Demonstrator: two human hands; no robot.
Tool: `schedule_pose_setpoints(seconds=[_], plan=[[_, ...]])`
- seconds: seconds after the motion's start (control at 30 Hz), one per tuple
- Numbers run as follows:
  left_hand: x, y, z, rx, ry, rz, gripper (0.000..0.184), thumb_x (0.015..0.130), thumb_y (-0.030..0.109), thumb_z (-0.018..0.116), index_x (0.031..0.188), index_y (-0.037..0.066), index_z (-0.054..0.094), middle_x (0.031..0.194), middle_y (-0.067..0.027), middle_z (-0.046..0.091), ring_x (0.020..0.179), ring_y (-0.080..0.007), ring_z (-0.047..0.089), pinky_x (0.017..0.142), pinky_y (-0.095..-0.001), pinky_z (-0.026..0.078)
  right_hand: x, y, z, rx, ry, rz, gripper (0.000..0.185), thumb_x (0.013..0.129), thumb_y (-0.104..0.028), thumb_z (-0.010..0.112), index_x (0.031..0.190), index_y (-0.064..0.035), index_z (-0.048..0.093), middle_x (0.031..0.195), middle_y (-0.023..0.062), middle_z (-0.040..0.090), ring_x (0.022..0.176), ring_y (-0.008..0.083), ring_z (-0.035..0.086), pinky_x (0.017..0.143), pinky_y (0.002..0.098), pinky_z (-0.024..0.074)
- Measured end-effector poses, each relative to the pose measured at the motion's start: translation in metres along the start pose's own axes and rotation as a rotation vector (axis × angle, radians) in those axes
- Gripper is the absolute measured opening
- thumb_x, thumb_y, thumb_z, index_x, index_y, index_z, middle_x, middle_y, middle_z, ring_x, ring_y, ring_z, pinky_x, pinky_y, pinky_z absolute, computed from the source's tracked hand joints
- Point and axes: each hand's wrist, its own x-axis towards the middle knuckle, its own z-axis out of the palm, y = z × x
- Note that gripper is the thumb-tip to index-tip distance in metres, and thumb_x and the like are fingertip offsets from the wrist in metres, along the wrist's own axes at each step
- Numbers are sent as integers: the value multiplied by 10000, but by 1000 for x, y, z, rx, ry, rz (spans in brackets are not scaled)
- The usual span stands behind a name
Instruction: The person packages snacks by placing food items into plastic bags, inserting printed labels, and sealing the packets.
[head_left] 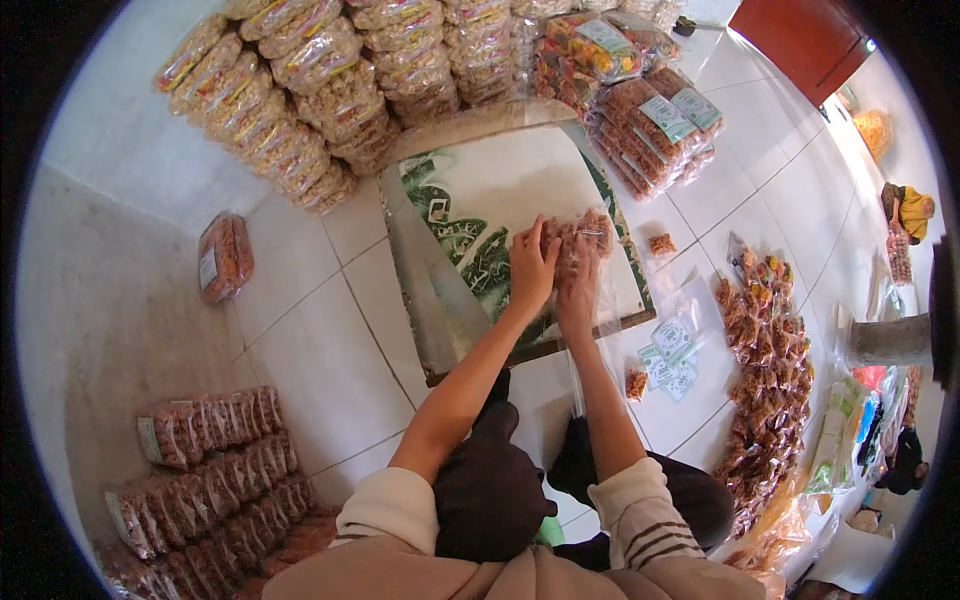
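Note:
A clear plastic bag of small brown snack packets [597, 228] lies on a low board [530, 160] with a white and green printed top. My left hand [535, 262] presses against the bag's left side, fingers curled over its edge. On the near side, my right hand [575, 285] has its fingers on the packets. Loose clear plastic hangs around the right wrist, and I cannot tell whether that hand is inside the bag. Both hands touch the bag, with some fingertips hidden.
Stacked bags of pale snacks [330, 90] stand behind the board, with labelled brown packs [655, 125] at back right. Green-white labels [672, 355] and a long pile of small packets [765, 370] lie right. Brown packs [210, 430] line the left. Another person [910, 215] sits far right.

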Motion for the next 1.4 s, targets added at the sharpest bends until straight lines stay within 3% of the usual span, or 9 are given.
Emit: schedule_pose_setpoints(seconds=[0.1,0.33,0.43,0.53,0.73,0.8,0.93,1.17,1.4], plan=[[0,-5,0,10,-24,30,418,825,270,529,1175,53,456,975,-192,472,897,-324,468,784,-385,385,8,3,4,231,-110,113,609,726,72,444,1296,-70,285,1346,202,201,1228,381,217,967,392,272],[9,-15,-4,11,-156,81,417,816,228,552,1196,88,447,973,-187,472,893,-315,478,768,-374,403,6,67,36,47,-183,-34,673,690,113,446,1310,-72,260,1345,204,213,1222,378,229,963,371,276],[12,-14,-7,27,-209,93,435,825,232,539,1205,59,418,986,-185,466,913,-308,480,778,-366,402,10,56,26,-8,-270,53,574,741,77,458,1280,-75,331,1348,206,197,1221,353,242,955,349,286],[-2,-2,-6,-160,-36,-136,435,847,221,500,1205,6,381,1017,-196,462,946,-308,471,802,-361,391,6,11,-1,258,-198,225,480,792,3,459,1258,-74,374,1321,202,251,1209,313,279,947,329,292],[-33,21,-17,-135,-163,-177,416,852,109,427,1224,-32,307,1048,-244,438,927,-379,470,793,-402,395,-3,-10,-1,821,-64,338,332,878,-180,427,1186,-66,478,1248,173,382,1103,219,409,901,300,330],[-33,20,-11,-122,-167,-185,421,842,75,417,1232,-31,299,1067,-254,439,942,-392,469,793,-411,394,-4,-12,0,373,39,221,328,892,-204,394,1168,-62,499,1127,131,481,977,188,468,844,285,364],[-30,10,-3,-194,-162,-142,522,809,9,403,1294,3,209,1066,-284,468,951,-402,484,765,-413,409,-3,-8,3,454,39,209,322,838,-71,463,1153,-108,518,1025,108,483,839,216,518,739,302,417],[-28,2,-18,-121,-489,-123,645,794,5,418,1332,18,61,778,-267,555,712,-391,553,635,-409,426,7,-6,5,260,51,379,360,829,-23,467,1180,-102,486,1081,97,497,952,194,515,775,266,413],[-33,-2,-11,-129,-411,-73,609,819,60,420,1329,21,88,685,-240,549,614,-357,549,572,-407,421,-13,-1,2,386,8,215,373,845,11,410,1216,-32,413,1193,109,449,1108,235,432,914,295,340]])
